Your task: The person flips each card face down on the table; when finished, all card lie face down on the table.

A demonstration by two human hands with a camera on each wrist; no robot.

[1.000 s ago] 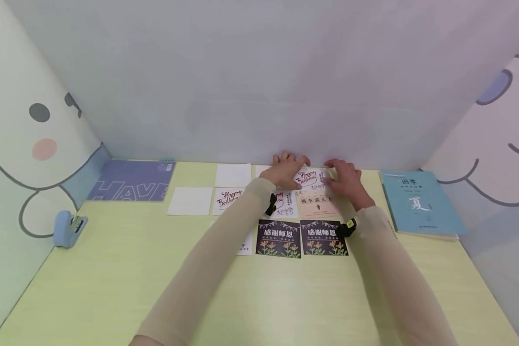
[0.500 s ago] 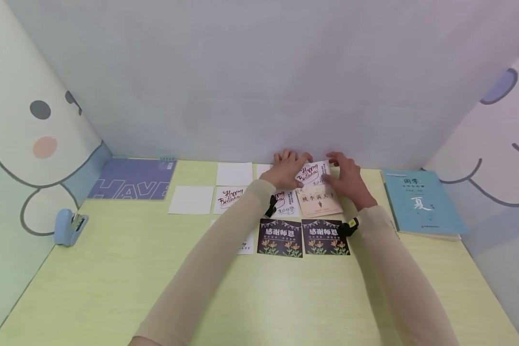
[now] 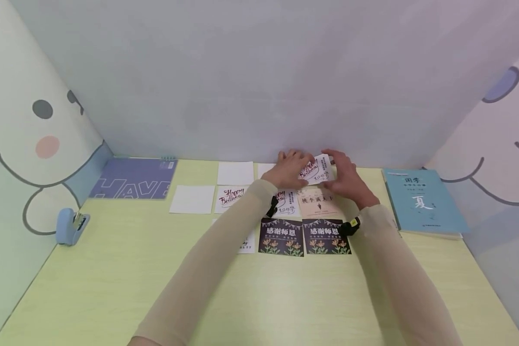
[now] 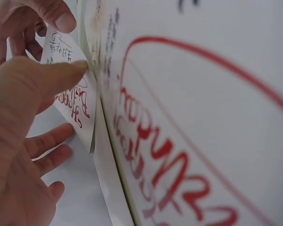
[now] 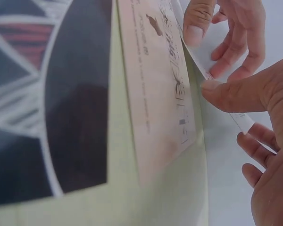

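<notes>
Both hands hold a white "Happy Birthday" card [image 3: 317, 169] at the back of the table, against the wall. The card is tilted up off the table. My left hand [image 3: 286, 171] pinches its left part, and in the left wrist view the thumb [image 4: 66, 75] lies over the printed face. At the right edge my right hand [image 3: 347, 180] has its thumb in front and fingers behind; the right wrist view shows the card [image 5: 243, 123] nearly edge-on. Just in front lies a pink card [image 3: 319, 203], with two dark flowered cards [image 3: 281, 239] nearer me.
More cards lie in rows to the left, among them blank white cards [image 3: 192, 199] and another birthday card [image 3: 229, 198]. A purple notebook [image 3: 134, 179] and a light-blue stapler [image 3: 70, 227] are at far left. A teal book [image 3: 426, 202] lies right. A grey wall [image 3: 242, 91] rises behind.
The birthday card has gone from lying flat to tilted up, its right side raised most. My right hand has risen slightly with it; the left hand has closed further over the card's left part.
</notes>
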